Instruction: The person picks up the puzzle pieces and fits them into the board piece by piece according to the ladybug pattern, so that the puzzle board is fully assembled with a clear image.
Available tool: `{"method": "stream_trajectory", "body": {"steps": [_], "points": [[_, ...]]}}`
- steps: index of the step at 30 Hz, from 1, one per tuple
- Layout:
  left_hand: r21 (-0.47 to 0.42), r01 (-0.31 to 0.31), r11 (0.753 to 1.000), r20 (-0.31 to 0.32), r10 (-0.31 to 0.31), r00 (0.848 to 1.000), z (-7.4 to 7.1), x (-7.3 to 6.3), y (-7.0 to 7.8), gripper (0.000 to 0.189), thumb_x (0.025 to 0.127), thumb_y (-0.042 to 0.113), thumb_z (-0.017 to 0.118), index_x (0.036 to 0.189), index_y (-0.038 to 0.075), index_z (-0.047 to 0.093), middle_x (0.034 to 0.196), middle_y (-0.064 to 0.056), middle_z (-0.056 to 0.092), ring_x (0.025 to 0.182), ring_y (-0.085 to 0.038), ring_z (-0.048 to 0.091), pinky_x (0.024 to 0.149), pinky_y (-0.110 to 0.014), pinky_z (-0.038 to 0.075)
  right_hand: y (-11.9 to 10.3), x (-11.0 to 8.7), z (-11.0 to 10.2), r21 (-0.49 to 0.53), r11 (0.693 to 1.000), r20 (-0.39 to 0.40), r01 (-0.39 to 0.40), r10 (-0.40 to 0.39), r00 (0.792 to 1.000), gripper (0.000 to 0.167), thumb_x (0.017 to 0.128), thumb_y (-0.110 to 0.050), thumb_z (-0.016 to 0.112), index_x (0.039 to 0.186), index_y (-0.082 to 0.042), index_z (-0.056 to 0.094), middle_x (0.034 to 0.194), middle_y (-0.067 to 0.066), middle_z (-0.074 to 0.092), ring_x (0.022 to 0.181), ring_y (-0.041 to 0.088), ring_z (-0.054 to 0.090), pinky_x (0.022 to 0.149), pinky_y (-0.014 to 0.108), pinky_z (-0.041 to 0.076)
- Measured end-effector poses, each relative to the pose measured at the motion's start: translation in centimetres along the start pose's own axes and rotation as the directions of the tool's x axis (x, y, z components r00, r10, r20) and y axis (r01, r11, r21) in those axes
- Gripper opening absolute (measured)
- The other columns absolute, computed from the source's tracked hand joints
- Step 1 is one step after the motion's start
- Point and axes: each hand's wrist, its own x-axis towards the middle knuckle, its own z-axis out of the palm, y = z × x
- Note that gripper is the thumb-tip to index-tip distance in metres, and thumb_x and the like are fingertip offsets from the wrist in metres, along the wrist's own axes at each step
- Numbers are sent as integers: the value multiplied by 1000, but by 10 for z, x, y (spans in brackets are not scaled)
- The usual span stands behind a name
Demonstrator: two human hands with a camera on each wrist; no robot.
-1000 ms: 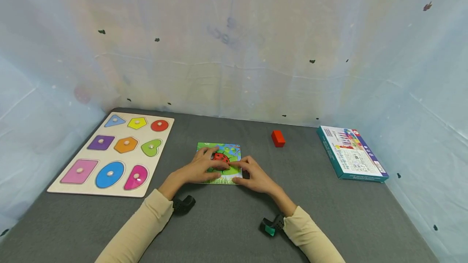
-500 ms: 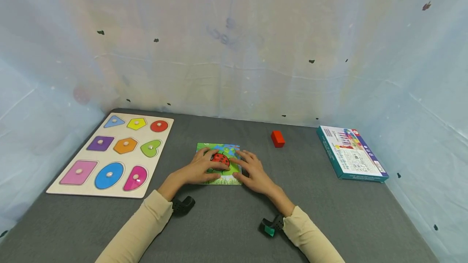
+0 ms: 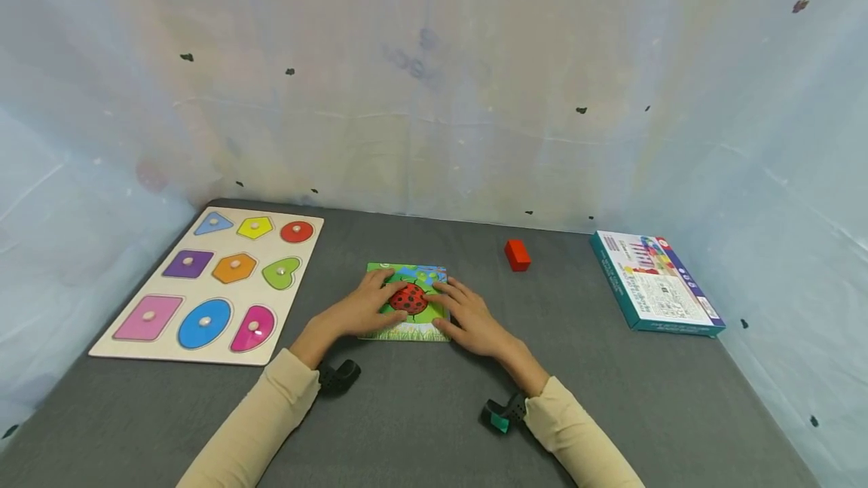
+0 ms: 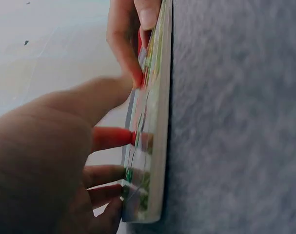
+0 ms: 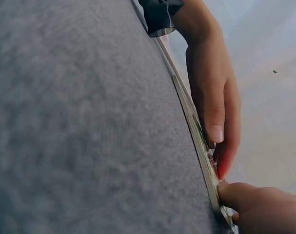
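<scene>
A small square picture puzzle (image 3: 409,300) with a red ladybug on a green meadow lies flat on the grey table. My left hand (image 3: 361,307) rests over its left side, fingers spread and fingertips touching the surface. In the left wrist view those fingers (image 4: 111,139) meet the board's glossy top. My right hand (image 3: 475,322) lies over the right edge, its fingers relaxed and spread, with the fingertips on the picture. In the right wrist view the thumb (image 5: 235,195) touches the board near its edge. Neither hand grips anything.
A wooden shape board (image 3: 203,349) with several knobbed coloured pieces lies on the left. A red block (image 3: 518,255) sits behind and right of the puzzle. A teal-edged box (image 3: 656,285) lies farther right. A pale sheet (image 3: 434,96) hangs behind the table.
My left hand has shifted slightly left, uncovering more of the ladybug. The right hand has drawn back from the ladybug toward the right edge, its fingers more spread. The puzzle stays in place.
</scene>
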Motion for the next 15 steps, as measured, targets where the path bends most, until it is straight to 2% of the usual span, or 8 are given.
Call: {"method": "stream_trajectory", "body": {"steps": [5, 8, 11, 15], "points": [[123, -17, 992, -9, 18, 1000, -2, 0, 1, 56, 93, 34, 57, 140, 6, 43, 146, -24, 30, 135, -41, 22, 103, -58, 27, 1, 1, 1, -51, 999, 38, 6, -4, 999, 41, 98, -25, 48, 135, -9, 46, 146, 17, 33, 138, 30, 24, 107, 55, 19], [180, -18, 983, -20, 22, 1000, -2, 0, 2, 57, 92, 36, 58, 139, 7, 44, 144, -23, 33, 133, -40, 26, 102, -60, 26, 0, 1, 0, -60, 998, 51, 7, -4, 999, 40, 99, -24, 47, 135, -9, 45, 146, 18, 31, 137, 28, 24, 107, 55, 18], [180, -29, 983, -31, 36, 999, -2, 1, -1, 56, 91, 36, 59, 138, 8, 46, 143, -23, 35, 130, -40, 30, 99, -60, 28, 0, 2, 0, -52, 999, 58, -2, 5, 998, 39, 99, -24, 46, 135, -9, 44, 146, 18, 30, 137, 28, 23, 107, 55, 17], [94, -9, 996, -57, 15, 998, -2, 1, -6, 55, 89, 34, 64, 135, 10, 49, 142, -24, 34, 129, -41, 28, 98, -61, 28, -1, 5, 0, 11, 1000, 43, -9, 9, 999, 39, 98, -21, 49, 134, -7, 46, 145, 20, 31, 137, 31, 24, 106, 58, 16]]}}
